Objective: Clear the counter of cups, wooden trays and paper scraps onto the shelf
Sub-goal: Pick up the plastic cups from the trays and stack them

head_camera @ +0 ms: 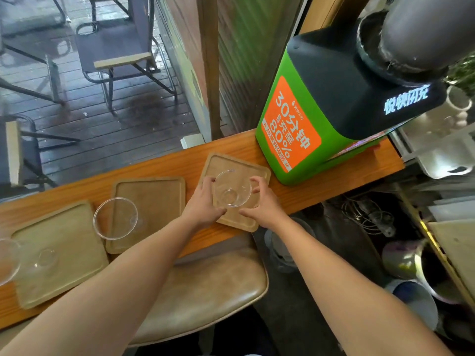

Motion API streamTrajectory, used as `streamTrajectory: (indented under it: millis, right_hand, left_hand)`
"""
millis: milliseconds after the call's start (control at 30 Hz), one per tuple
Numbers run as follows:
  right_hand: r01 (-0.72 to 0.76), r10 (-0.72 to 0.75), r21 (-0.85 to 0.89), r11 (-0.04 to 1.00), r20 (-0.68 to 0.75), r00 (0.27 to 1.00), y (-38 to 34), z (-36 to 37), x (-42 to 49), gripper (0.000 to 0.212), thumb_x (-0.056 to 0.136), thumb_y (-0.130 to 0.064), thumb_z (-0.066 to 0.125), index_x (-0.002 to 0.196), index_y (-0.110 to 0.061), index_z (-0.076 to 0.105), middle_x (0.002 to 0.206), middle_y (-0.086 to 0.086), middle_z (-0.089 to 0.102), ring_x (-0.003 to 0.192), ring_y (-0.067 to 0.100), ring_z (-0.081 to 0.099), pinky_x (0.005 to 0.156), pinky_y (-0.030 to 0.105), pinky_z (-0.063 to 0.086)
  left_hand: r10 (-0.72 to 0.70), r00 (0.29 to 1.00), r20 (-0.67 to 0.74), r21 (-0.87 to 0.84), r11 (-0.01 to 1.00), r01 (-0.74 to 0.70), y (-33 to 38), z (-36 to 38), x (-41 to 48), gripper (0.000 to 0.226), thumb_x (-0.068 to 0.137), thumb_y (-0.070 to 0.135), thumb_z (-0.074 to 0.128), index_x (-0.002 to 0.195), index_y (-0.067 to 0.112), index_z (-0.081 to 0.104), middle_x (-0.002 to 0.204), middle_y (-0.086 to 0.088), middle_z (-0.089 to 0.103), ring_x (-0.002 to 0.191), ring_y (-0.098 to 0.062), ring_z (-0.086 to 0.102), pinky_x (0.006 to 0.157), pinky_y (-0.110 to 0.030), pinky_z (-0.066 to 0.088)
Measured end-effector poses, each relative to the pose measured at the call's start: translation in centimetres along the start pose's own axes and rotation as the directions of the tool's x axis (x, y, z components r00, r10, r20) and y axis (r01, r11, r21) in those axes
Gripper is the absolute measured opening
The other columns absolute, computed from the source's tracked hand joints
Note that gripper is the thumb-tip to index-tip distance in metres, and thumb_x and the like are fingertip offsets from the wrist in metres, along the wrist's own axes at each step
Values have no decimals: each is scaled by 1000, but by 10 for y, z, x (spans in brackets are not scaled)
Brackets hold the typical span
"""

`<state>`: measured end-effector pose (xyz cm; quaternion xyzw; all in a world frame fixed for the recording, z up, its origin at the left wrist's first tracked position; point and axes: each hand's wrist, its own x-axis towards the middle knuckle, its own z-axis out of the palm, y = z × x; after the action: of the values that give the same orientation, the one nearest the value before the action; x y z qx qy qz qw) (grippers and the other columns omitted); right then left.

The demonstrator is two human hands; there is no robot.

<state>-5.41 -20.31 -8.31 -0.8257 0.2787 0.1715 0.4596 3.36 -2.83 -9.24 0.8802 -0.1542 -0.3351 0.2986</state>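
Head view: clear cup (232, 188), on the wooden tray (240, 220) just beside the green charger (290, 124), is clasped by left hand (203, 202) and right hand (263, 202); a steady lift shelfward is called for.

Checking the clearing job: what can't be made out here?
Head view: leftmost cup, cut off by the left edge.
Head view: whether left hand and right hand grip the right cup or only flank it; its clear wall hides contact.
Head view: middle tray's near corner, hidden under the left forearm.

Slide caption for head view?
Clearing: left hand and right hand curl around a clear cup on the rightmost wooden tray.
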Motion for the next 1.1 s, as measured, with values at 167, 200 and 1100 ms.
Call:
streamTrajectory:
  millis: [167,200,1100]
  right_hand:
    - [62,-63,42,997,25,998,-14,-10,-10,80,77,-29,84,141,-30,38,136,1,50,124,19,49,91,27,40]
    - [68,-69,40,997,30,997,-17,-14,-12,78,77,-30,84,141,-31,38,135,1,51,123,18,50,91,27,40]
    - [560,-514,-159,813,256,819,-235,44,-20,66,68,-41,85,124,-32,52,111,-13,62,107,8,58,93,36,52]
  left_hand:
    - [67,997,-29,42,997,-66,17,0,-6,77,81,30,78,142,30,30,139,-5,50,122,-23,51,95,-34,44]
    - [67,997,-37,49,997,-65,19,-3,-8,78,81,30,78,143,29,30,139,-5,51,121,-22,52,94,-33,43]
    - [-12,866,-499,-81,996,-33,-44,-181,-133,77,71,51,73,137,23,44,111,6,59,103,-13,56,89,-33,49]
